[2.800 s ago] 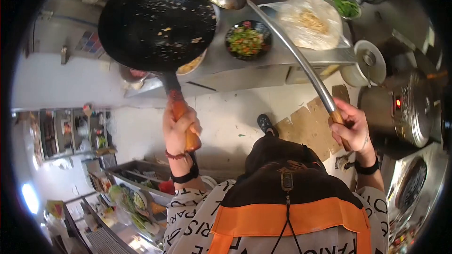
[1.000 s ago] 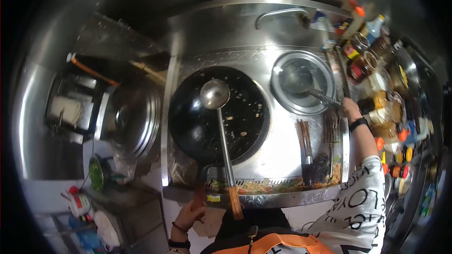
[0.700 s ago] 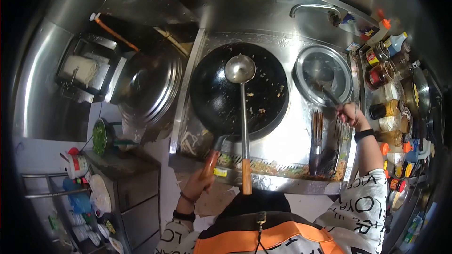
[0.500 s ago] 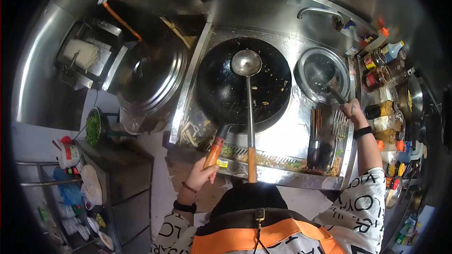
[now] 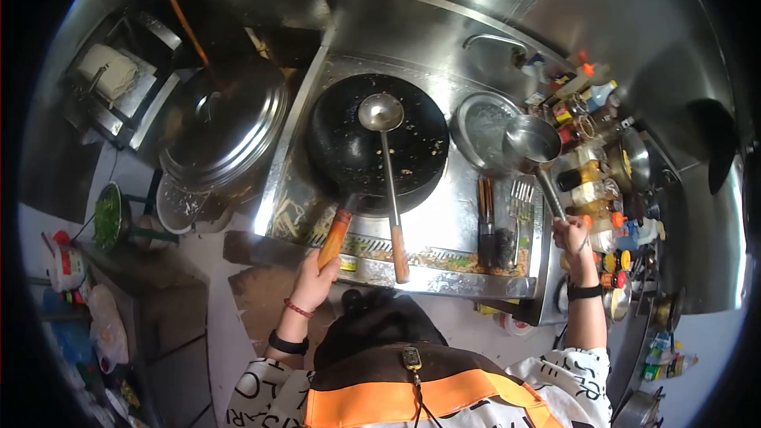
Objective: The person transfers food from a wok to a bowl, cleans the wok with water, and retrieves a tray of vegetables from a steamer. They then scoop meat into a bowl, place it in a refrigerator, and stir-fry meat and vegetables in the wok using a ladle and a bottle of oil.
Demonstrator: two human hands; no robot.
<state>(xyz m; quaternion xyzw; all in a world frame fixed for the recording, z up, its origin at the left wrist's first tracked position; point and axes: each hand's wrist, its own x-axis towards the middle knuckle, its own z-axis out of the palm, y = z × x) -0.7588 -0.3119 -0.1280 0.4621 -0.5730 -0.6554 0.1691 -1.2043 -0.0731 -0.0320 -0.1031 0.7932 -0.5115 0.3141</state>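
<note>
My left hand (image 5: 316, 276) is wrapped round the orange wooden handle of a black wok (image 5: 341, 135) on the steel stove. Bits of food cling to the wok's inside. A long ladle (image 5: 390, 174) with a wooden end lies across it, bowl up. In my right hand (image 5: 572, 236) is the dark handle of a metal dipper (image 5: 533, 141), which overlaps the right rim of a round metal basin (image 5: 468, 103). Below the basin, a fork-like tool (image 5: 521, 200) and other slim utensils (image 5: 486, 214) lie on the stove top.
A large lidded pot (image 5: 226, 135) stands at the left. Seasoning bottles and jars (image 5: 590, 174) crowd the right side. A faucet (image 5: 495, 40) projects from the back wall. Greens fill a container (image 5: 111, 218) at far left. Food scraps line the stove's front gutter (image 5: 428, 257).
My right hand has brought the dipper out from over the middle of the basin to its right side. My left hand keeps its hold on the wok handle. The whole view has shifted.
</note>
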